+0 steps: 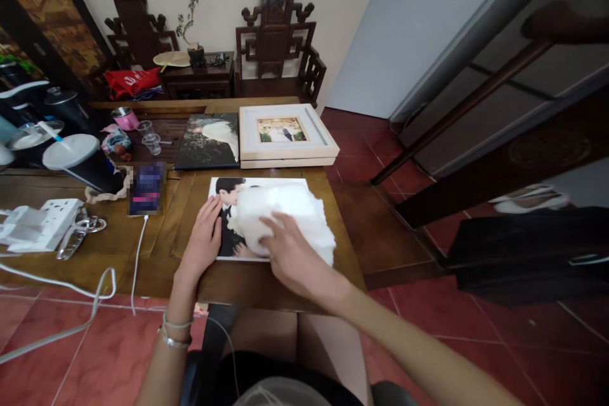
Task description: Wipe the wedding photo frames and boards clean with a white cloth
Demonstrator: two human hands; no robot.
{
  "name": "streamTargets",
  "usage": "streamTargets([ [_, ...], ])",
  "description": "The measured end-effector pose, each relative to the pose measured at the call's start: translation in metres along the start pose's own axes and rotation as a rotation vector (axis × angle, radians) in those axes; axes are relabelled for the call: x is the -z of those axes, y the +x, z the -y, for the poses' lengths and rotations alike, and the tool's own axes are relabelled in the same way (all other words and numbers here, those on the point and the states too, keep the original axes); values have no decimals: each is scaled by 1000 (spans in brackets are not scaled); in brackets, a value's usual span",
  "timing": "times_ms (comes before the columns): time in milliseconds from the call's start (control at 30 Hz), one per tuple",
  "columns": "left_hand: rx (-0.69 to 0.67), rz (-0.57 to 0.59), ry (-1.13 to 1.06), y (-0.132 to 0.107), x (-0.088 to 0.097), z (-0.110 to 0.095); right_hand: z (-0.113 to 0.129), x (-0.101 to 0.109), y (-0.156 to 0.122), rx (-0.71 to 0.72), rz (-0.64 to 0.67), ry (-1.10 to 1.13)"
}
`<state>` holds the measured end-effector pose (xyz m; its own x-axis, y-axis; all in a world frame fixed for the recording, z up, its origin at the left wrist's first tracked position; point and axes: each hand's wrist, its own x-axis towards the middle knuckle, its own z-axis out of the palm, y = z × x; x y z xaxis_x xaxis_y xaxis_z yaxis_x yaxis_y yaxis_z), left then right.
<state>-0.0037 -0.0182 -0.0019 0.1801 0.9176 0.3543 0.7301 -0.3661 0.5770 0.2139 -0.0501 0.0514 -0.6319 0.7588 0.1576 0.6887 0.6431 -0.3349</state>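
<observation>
A large photo print point(227, 223) lies flat near the front edge of the wooden table point(247, 285). My left hand point(202, 238) rests flat on the print's left edge, fingers stretched out. My right hand point(290, 254) presses a white cloth point(285, 216) onto the picture's right part, fingers spread on the fabric. The cloth covers much of the print.
Behind the print lie a dark photo panel point(207, 143) and a light wooden framed picture point(285, 133). A phone point(146, 189) on a white cable, a power strip point(45, 222), cups and kettles sit at the left. Carved chairs stand at the back wall.
</observation>
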Motion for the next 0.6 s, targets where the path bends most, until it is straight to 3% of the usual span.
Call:
streamTargets([
  [100, -8, -8, 8, -1, 0, 0, 25, 2, -37, 12, 67, 58],
  [200, -15, -14, 4, -1, -1, 1, 33, 16, -41, 39, 145, 107],
  [300, -15, -6, -8, -1, -3, 4, 20, 31, -10, -12, 210, 78],
  [500, -7, 9, -8, 0, -2, 5, -20, 48, 87, -156, 281, -36],
  [600, -7, 16, -6, 1, -1, 5, -26, 44, 107, -172, 256, -59],
])
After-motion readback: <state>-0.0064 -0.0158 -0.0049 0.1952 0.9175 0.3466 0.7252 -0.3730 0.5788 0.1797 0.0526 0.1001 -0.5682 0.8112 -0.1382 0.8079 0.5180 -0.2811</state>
